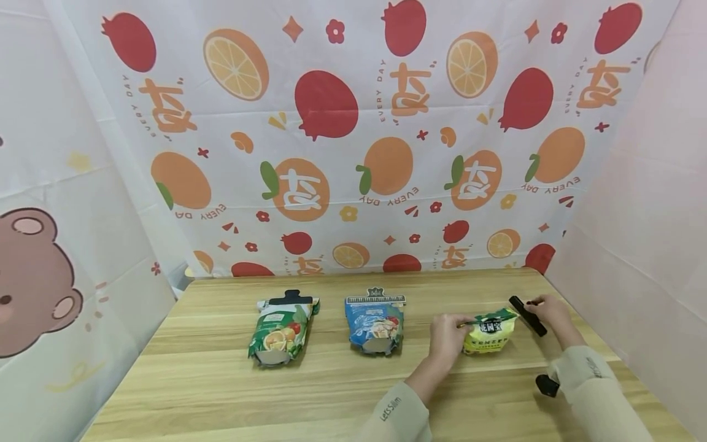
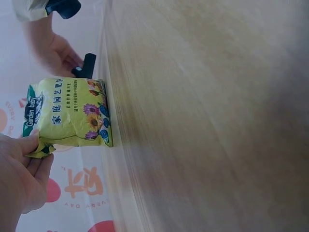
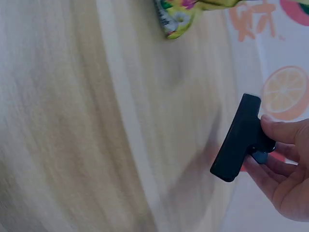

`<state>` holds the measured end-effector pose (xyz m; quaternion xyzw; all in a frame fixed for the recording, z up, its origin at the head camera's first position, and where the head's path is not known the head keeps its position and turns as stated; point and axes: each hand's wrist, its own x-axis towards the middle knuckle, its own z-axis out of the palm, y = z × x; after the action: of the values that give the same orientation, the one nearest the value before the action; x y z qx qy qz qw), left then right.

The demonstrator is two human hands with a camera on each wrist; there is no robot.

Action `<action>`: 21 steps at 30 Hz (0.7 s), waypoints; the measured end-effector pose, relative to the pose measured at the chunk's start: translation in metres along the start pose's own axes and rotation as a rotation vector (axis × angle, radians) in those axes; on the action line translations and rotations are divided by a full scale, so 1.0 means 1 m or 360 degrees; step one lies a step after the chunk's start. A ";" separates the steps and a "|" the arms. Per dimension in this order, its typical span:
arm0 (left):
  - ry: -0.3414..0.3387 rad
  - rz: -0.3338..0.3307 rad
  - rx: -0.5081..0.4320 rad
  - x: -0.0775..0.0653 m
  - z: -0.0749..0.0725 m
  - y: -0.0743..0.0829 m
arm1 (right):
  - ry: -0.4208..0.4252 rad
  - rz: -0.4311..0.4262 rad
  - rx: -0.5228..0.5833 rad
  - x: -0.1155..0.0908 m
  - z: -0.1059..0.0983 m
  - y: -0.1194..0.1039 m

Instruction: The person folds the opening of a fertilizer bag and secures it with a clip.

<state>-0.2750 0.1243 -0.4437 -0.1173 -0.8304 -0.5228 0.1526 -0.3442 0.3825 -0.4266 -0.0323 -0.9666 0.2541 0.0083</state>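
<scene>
A yellow fertilizer bag (image 1: 489, 334) with a green top stands upright on the wooden table. My left hand (image 1: 446, 336) pinches its upper left corner between thumb and fingers, as the left wrist view also shows with the bag (image 2: 72, 113). In my right hand (image 1: 554, 313) is a black bag clip (image 1: 528, 316), a little to the right of the bag. The right wrist view shows thumb and fingers pinching the handles of the clip (image 3: 236, 140). Bag and clip are apart.
Left of my hands stand a blue bag (image 1: 375, 325) closed by a white piano-patterned clip (image 1: 375, 297) and a green fruit-printed bag (image 1: 280, 334) with a black clip (image 1: 291, 298). A fruit-printed curtain (image 1: 342, 166) hangs behind the table (image 1: 221, 393).
</scene>
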 end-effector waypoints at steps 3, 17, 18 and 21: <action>0.0006 0.0004 -0.0009 0.000 0.000 0.000 | 0.0088 -0.0127 0.0000 -0.004 -0.005 -0.004; -0.0007 0.0019 -0.0033 0.000 -0.002 0.001 | 0.0343 -0.0495 -0.0045 -0.029 -0.028 -0.056; -0.0005 0.0026 -0.0039 0.000 -0.002 0.000 | 0.0362 -0.0537 -0.0045 -0.031 -0.029 -0.059; -0.0012 0.0014 -0.0054 -0.001 -0.002 0.000 | 0.0426 -0.0663 -0.0038 -0.039 -0.032 -0.069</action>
<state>-0.2740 0.1229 -0.4430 -0.1256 -0.8214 -0.5358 0.1498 -0.3088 0.3354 -0.3649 0.1342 -0.9456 0.2290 0.1879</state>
